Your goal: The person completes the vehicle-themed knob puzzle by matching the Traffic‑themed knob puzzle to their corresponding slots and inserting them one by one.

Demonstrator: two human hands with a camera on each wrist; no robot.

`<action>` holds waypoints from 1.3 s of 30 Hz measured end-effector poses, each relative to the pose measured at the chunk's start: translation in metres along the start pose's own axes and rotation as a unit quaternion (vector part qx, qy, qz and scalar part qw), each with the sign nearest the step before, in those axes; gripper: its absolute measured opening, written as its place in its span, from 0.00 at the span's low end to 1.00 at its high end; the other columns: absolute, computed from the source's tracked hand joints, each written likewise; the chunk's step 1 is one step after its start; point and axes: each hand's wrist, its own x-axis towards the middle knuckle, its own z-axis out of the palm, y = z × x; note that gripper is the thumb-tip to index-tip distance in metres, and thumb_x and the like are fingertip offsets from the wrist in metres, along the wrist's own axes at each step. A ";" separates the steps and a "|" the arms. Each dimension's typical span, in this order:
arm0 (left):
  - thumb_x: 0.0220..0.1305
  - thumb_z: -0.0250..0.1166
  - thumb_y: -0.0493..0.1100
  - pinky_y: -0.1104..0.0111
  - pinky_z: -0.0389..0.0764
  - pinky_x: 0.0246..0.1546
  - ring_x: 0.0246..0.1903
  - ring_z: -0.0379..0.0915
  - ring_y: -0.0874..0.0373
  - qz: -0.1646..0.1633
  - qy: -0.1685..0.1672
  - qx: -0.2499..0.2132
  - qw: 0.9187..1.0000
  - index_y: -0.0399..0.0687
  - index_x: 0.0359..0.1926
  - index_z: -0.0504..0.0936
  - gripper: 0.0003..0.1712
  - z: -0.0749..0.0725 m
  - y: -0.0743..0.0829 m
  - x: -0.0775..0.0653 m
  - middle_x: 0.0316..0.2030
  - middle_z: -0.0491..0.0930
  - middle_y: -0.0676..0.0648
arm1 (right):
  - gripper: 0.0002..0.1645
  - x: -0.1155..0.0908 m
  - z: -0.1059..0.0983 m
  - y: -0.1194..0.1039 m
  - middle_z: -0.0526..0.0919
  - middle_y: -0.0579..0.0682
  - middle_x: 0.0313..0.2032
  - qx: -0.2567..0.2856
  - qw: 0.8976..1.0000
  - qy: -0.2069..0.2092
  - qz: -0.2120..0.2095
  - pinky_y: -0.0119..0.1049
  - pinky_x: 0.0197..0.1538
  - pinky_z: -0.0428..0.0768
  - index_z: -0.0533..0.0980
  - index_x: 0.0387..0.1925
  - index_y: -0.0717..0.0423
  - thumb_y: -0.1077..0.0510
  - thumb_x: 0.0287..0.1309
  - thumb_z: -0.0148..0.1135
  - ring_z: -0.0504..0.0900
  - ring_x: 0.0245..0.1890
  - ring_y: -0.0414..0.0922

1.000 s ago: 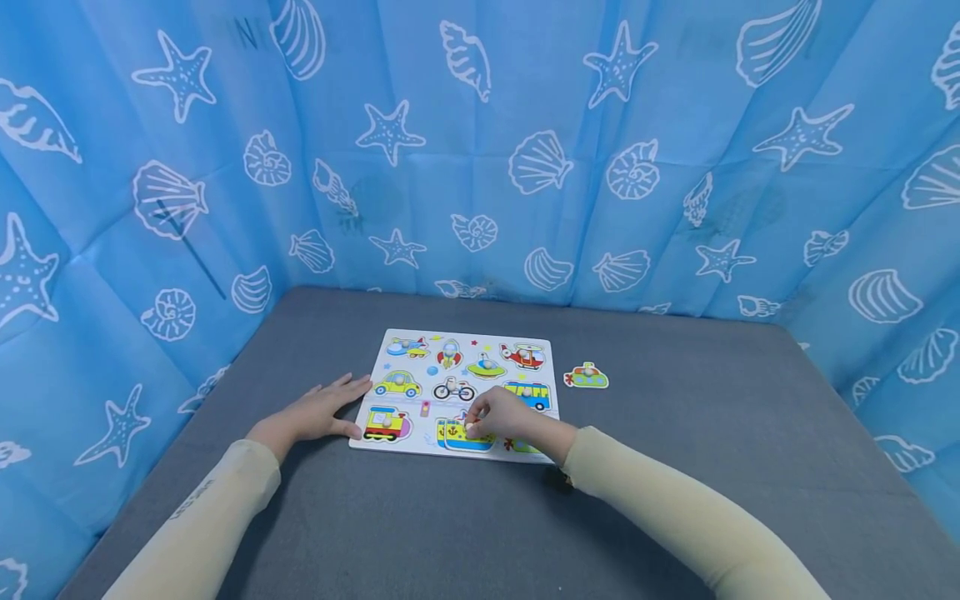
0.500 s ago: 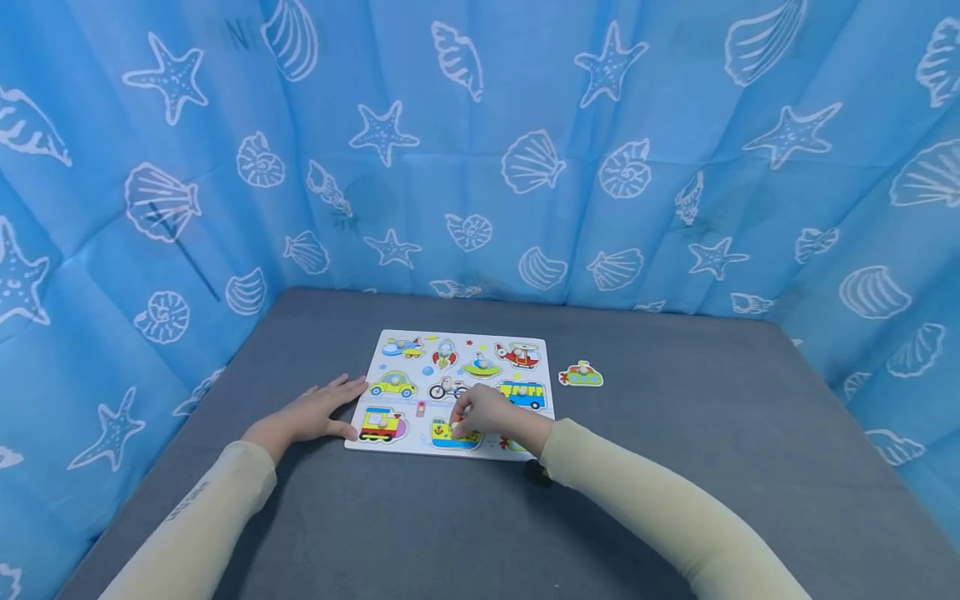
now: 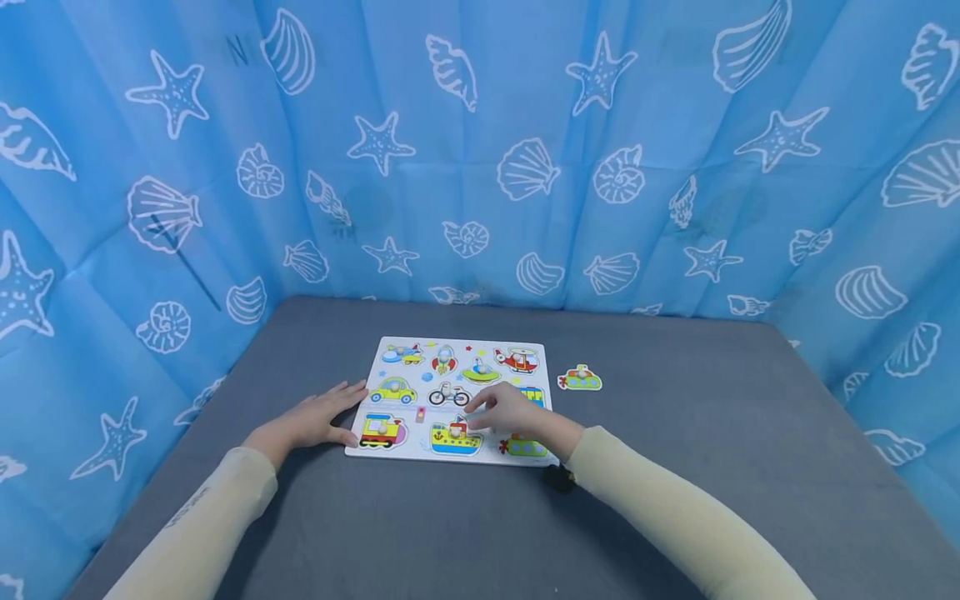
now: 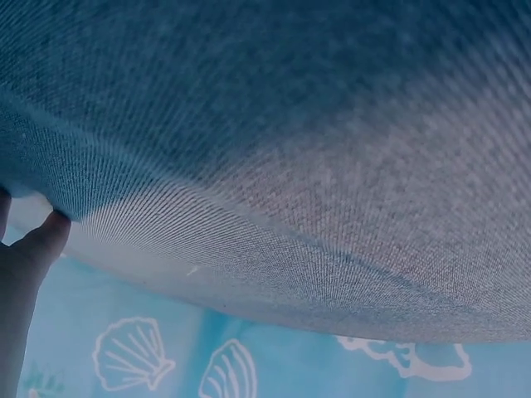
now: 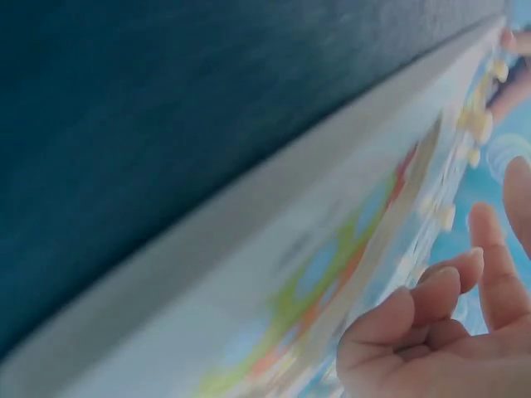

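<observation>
A white puzzle board (image 3: 416,457) with knobbed vehicle pieces lies on the table. My left hand (image 3: 311,419) rests at its left edge, fingers spread over the rim. My right hand (image 3: 510,412) hovers over the lower right part, thumb and index finger apart beside the knob of the yellow-and-blue ship piece (image 3: 456,442). That piece lies in the bottom row, in its own outline. In the right wrist view the other fingers (image 5: 382,327) are curled and hold nothing. A submarine picture (image 3: 523,448) shows on the board below my right hand, which partly covers the bus (image 3: 534,394).
A loose submarine piece (image 3: 580,379) with a knob lies on the grey table (image 3: 675,400), right of the board. Other pieces on the board include a train (image 3: 382,431), a car (image 3: 393,390) and a bicycle (image 3: 448,394). A blue curtain (image 3: 480,167) stands behind the table.
The ship piece shifted left into its outline, my right hand moving with it. My right fingers then let go of its knob and drew back right. My left hand stayed at the board's edge.
</observation>
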 end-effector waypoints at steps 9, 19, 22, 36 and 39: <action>0.54 0.67 0.66 0.33 0.44 0.63 0.72 0.37 0.34 -0.001 -0.006 -0.007 1.000 0.44 0.75 0.54 0.56 0.000 -0.001 -0.002 0.74 0.49 0.39 | 0.15 -0.016 -0.050 0.028 0.68 0.49 0.24 0.020 0.998 0.058 0.007 0.33 0.30 0.62 0.82 0.46 0.63 0.62 0.58 0.68 0.63 0.27 0.44; 0.56 0.67 0.65 0.33 0.43 0.63 0.72 0.37 0.33 0.019 0.010 -0.004 1.000 0.43 0.74 0.56 0.54 0.001 0.004 -0.011 0.74 0.50 0.40 | 0.24 -0.026 -0.110 0.067 0.73 0.64 0.52 0.075 0.986 0.130 0.070 0.51 0.52 0.71 0.73 0.59 0.66 0.58 0.65 0.61 0.69 0.51 0.56; 0.55 0.67 0.65 0.32 0.42 0.63 0.72 0.36 0.33 0.022 0.016 -0.001 1.000 0.44 0.74 0.58 0.54 0.002 0.007 -0.014 0.74 0.52 0.40 | 0.27 -0.025 -0.124 0.079 0.64 0.67 0.64 0.102 0.982 0.129 0.088 0.59 0.61 0.66 0.70 0.62 0.66 0.57 0.66 0.59 0.64 0.63 0.60; 0.52 0.70 0.64 0.33 0.41 0.63 0.72 0.40 0.33 0.019 0.010 0.015 1.000 0.43 0.72 0.61 0.53 0.001 0.009 -0.013 0.73 0.56 0.40 | 0.26 -0.011 -0.146 0.107 0.68 0.68 0.62 0.005 0.994 0.075 0.073 0.50 0.54 0.72 0.73 0.59 0.67 0.57 0.64 0.63 0.71 0.56 0.59; 0.52 0.70 0.64 0.32 0.41 0.63 0.71 0.40 0.33 0.017 0.008 0.016 1.000 0.43 0.72 0.61 0.53 0.001 0.010 -0.013 0.73 0.55 0.40 | 0.26 -0.008 -0.147 0.108 0.68 0.68 0.62 0.004 0.995 0.069 0.077 0.52 0.57 0.70 0.74 0.59 0.67 0.57 0.64 0.63 0.70 0.57 0.59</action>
